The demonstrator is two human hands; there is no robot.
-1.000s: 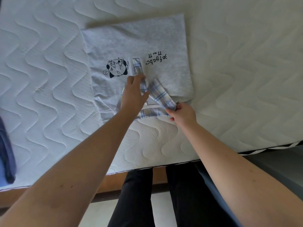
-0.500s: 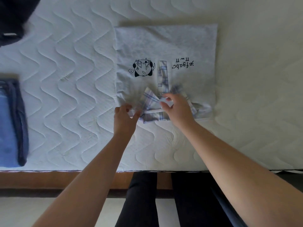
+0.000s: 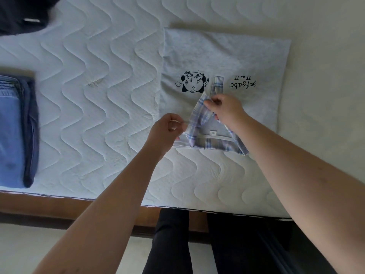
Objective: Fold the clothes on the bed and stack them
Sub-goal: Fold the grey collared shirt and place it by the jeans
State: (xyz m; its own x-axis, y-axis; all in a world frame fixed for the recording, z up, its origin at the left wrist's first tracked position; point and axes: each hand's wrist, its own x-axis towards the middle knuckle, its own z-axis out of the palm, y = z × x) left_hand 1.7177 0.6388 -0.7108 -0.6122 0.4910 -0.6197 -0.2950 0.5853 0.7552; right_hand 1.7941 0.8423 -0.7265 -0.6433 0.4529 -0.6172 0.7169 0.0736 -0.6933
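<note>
both hands are on the collar end of the grey shirt (image 3: pixel 223 56), which lies flat on the bed (image 3: pixel 98 95) with its print upside down to us, collar edge nearest the bed's front edge. our right hand (image 3: pixel 227 111) pinches the tip of the left plaid collar flap (image 3: pixel 199 117) between thumb and fingers, lifting it toward the cartoon print (image 3: pixel 192 82). our left hand (image 3: pixel 166 131) has fingers curled, pinching the shirt's near left corner by the collar base, we judge to anchor the fabric while the flap gets straightened. the plaid placket (image 3: pixel 218 84) runs up the middle; the size tag (image 3: pixel 213 132) shows inside the neckline. the shirt looks already narrowed into a rectangle, so we read this as tidying the collar before the final fold.

around it: a folded blue stack (image 3: pixel 15 131) sits well apart on the left, near the bed's front edge — likely where this shirt goes. a dark garment (image 3: pixel 21 14) lies at the top left corner, unfolded as far as we can tell. nothing sits between shirt and stack. our legs stand just off the wooden bed frame (image 3: pixel 59 206).
</note>
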